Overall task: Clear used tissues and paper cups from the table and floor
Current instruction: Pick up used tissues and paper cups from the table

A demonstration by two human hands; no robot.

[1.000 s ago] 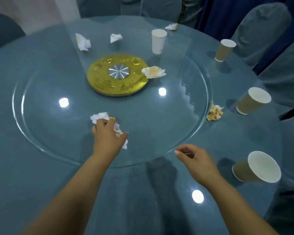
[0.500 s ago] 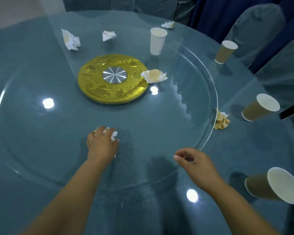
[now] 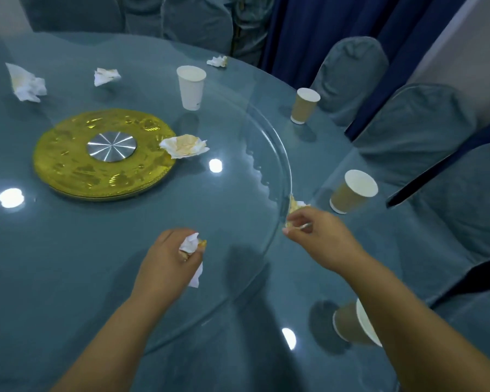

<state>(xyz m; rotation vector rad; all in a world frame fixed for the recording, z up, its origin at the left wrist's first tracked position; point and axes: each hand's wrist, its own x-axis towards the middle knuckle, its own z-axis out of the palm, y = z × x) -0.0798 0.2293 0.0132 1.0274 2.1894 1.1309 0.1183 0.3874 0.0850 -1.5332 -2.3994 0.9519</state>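
Observation:
My left hand [image 3: 167, 258] is closed around a crumpled white tissue [image 3: 190, 244], raised a little over the glass turntable. At the turntable's right rim, my right hand [image 3: 320, 236] has its fingers closing on a yellow-stained tissue [image 3: 294, 205]; whether they hold it is unclear. More tissues lie on the table: one stained [image 3: 184, 145] beside the gold disc, one at far left [image 3: 26, 83], one at the back [image 3: 105, 76] and one near the far edge [image 3: 217, 61]. A white cup [image 3: 191, 87] stands on the turntable. Brown cups [image 3: 304, 106], [image 3: 352, 190], [image 3: 354, 323] stand along the right side.
A gold disc with a silver hub [image 3: 102, 154] sits at the middle of the glass turntable [image 3: 280, 154]. Several chairs in grey-blue covers [image 3: 351, 77] crowd the table's far and right sides. Dark blue curtains [image 3: 300, 32] hang behind them.
My left hand has lifted the crumpled tissue off the glass. My right hand has reached forward and right to the stained tissue at the turntable rim. The view has swung to the right.

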